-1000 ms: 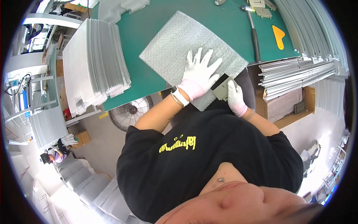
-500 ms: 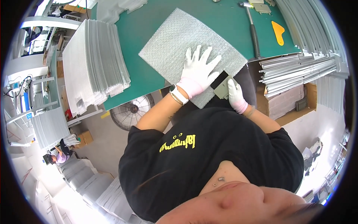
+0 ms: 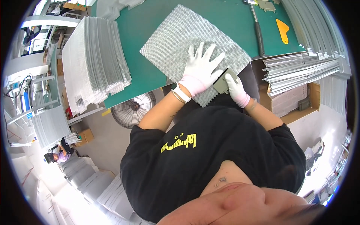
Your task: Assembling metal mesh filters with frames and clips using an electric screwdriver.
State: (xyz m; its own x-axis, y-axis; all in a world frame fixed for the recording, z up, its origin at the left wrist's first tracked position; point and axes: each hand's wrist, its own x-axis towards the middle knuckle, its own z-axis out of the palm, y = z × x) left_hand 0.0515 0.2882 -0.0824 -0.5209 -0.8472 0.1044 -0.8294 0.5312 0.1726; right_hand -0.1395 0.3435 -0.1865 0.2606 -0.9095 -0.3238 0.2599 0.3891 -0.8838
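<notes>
A silvery woven metal mesh sheet (image 3: 172, 41) lies turned cornerwise on the green bench top (image 3: 142, 71), its near corner hanging past the front edge toward my body. My gloved left hand (image 3: 200, 71) is spread flat on the sheet with nothing in its grasp. In my gloved right hand (image 3: 237, 90) is a flat grey-green block (image 3: 222, 85), thumb over its face. The block sits at the sheet's lower right edge, close to my left thumb. My fingers behind the block are hidden, and I cannot tell whether it touches the mesh.
A tall stack of mesh sheets (image 3: 93, 60) stands at the left. A hammer (image 3: 258, 37) and yellow scraper (image 3: 282, 30) lie at the far right. Metal strips (image 3: 300, 71) are piled right, above a cardboard box (image 3: 314, 97). A round fan (image 3: 134, 108) stands below the bench; another person (image 3: 63, 154) is far left.
The block in my right hand has tilted, so its dark face no longer shows as a broad black strip. My left hand stays flat on the mesh with barely any shift.
</notes>
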